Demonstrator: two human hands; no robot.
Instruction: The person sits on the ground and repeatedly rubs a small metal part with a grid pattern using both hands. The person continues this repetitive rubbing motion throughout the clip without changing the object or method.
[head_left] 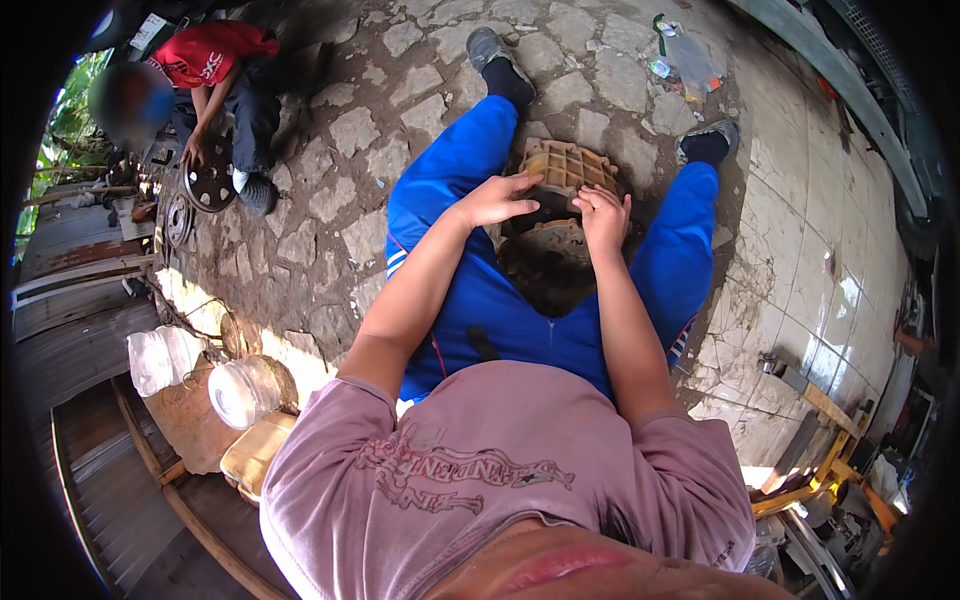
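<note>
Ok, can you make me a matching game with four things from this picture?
Things:
1. Ribbed part
2. Trousers
3. Other person's shirt
4. Plastic bag

Looks:
A. Red
B. See-through
C. Rusty brown
D. Bright blue

Right pairs: 1-C, 2-D, 3-A, 4-B

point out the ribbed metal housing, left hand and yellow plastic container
Ribbed metal housing (568, 163): head view, on its ribbed face.
Left hand (496, 200): head view, on its back.
Yellow plastic container (256, 455): head view, on its body.
</note>
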